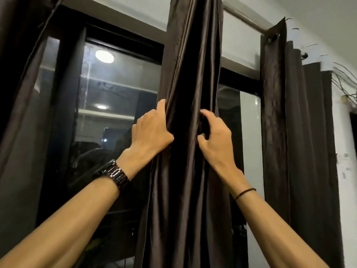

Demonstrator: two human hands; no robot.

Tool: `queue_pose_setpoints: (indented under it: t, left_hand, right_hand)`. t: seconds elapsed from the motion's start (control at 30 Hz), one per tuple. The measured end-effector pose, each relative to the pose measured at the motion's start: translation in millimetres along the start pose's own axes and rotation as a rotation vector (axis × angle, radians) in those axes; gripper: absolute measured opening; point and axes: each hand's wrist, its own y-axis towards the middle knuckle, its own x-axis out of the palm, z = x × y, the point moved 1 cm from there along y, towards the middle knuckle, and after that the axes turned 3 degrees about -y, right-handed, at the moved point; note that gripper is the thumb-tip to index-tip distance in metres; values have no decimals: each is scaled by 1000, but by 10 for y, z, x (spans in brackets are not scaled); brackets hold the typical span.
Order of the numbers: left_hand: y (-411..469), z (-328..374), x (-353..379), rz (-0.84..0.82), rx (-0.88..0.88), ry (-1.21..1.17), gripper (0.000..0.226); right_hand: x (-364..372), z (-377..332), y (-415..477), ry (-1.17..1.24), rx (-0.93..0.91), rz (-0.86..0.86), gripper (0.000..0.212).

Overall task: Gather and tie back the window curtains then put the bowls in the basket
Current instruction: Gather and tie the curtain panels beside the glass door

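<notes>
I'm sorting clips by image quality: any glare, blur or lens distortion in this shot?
Head view: lamp reflections make bright glare spots in the window glass; the right hand is slightly motion-blurred at its fingertips; the left hand and middle curtain are sharp; the wide-angle lens bends the curtain rod.

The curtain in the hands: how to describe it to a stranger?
Find the dark window. The middle curtain hangs before it, bunched narrow, between the left curtain and the right curtain. Only it is gripped by the left hand and the right hand.
</notes>
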Motion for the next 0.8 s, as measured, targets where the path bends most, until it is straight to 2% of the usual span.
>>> queue_pose_setpoints:
  t: [0.1, 0.13, 0.2, 0.27, 0.33, 0.43, 0.53, 0.63, 0.7, 0.77, 0.8]
  left_hand:
    - [-242, -17, 135, -71, -36, -2, 73]
    - [-349, -28, 183, -91, -38, -6, 74]
    - [-624, -53, 289, -122, -9, -31, 79]
    - [-901, -92, 391, -133, 23, -101, 74]
    - [-1068, -192, 507, -118, -1, -125, 66]
    - [-1187, -373, 622, -140, -150, -140, 61]
    - [-1348, -425, 724, -143, -195, -215, 65]
    - [-1613, -380, 767, -138, -190, -250, 83]
    - [-1795, -344, 834, -199, -211, -280, 97]
    - [-1925, -308, 901, -239, -249, -327, 96]
    - [-1961, -310, 931, -250, -262, -324, 86]
  right_hand:
    - [179, 76, -268, -77, 107, -75, 20]
    - [220, 77, -397, -90, 156, -107, 15]
    - [270, 60, -732, -42, 254, -173, 20]
    - [243, -31, -1023, 118, 330, -134, 22]
    - [231, -88, -1185, 183, 332, -102, 15]
    - [310, -4, -1324, 53, 349, -197, 23]
    - [320, 27, -1486, 53, 413, -189, 30]
    - [226, -43, -1714, 125, 546, -167, 47]
    - [135, -116, -1899, 224, 633, -55, 56]
    - [50, -152, -2018, 324, 668, -7, 60]
    - [23, -125, -2056, 338, 692, -40, 62]
